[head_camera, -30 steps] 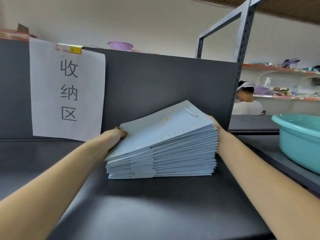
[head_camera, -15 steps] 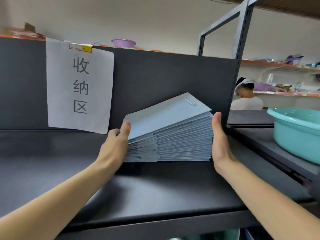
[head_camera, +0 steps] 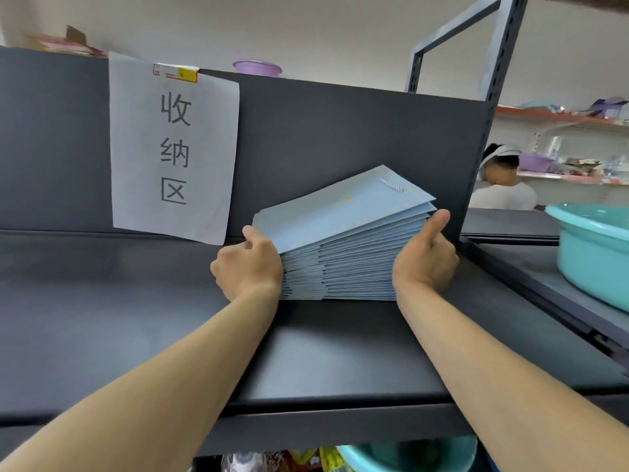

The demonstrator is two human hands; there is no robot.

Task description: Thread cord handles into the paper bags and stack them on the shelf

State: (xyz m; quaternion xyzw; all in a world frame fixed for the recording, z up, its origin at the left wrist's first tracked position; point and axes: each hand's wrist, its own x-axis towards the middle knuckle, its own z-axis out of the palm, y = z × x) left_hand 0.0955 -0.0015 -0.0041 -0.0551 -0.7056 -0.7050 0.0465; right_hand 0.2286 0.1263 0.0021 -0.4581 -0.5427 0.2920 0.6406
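Both hands have closed since a moment ago: my left hand (head_camera: 250,264) now curls its fingers round the left end of the stack of paper bags (head_camera: 347,233), and my right hand (head_camera: 425,257) grips the right end, thumb up. With the stack on the shelf (head_camera: 136,301) fanned higher at the right, I judge an uneven squeeze or release could slide the tilted top bags leftwards or buckle their edges

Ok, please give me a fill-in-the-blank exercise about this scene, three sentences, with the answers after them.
The stack of paper bags rests on a dark ____.
The left hand and the right hand hold the stack at its two ____.
The white paper sign hangs to the ____ of the stack.
Missing words: shelf; sides; left.
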